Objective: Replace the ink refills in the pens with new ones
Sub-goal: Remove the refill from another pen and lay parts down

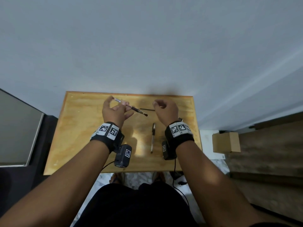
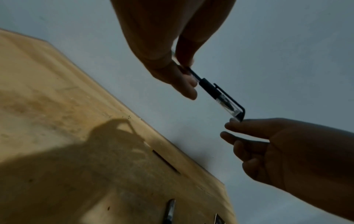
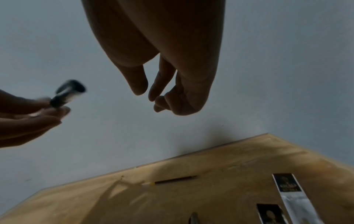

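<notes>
Nearest on the yellow wooden table (image 1: 78, 136) lies a capped clear pen (image 1: 153, 138). Beyond it the left hand (image 1: 113, 112) pinches another clear black-capped pen (image 1: 131, 107); the right hand (image 1: 165, 110) hovers loosely curled, empty. Best steady the barrel, then pull the cap straight off. Farthest lies a thin dark refill (image 1: 147, 109).

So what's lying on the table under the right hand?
Below the right hand, a thin dark refill and two packets lie on the wooden table. A pen lies nearer the person. The head view hides the packets behind the wrist.

Matt, scuffed wood counter (image 1: 78, 128); clear glossy plastic pen (image 2: 220, 97) with black clip; brown cardboard box (image 1: 226, 142); matt painted wall (image 1: 147, 38).
</notes>
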